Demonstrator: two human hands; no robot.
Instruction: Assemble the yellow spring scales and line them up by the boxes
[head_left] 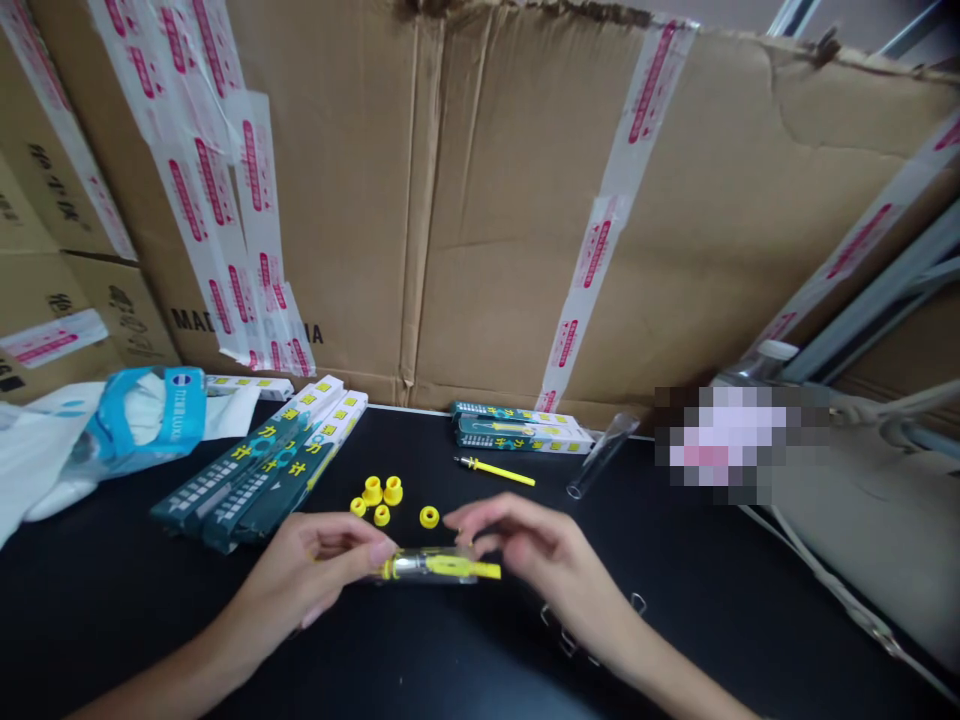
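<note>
Well, we see the left hand (315,570) pinching the clear tube (433,567) at 6 o'clock, the right hand (551,560) open just beside it — if that pinch slips, the tube could roll into the yellow caps (380,497).

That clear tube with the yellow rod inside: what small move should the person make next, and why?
Probably the right hand should pick up the round yellow cap nearest it. The left hand already pinches the clear tube, the right hand's fingers are free, and the tube's right end seems uncapped, with a yellow tip poking out.
</note>
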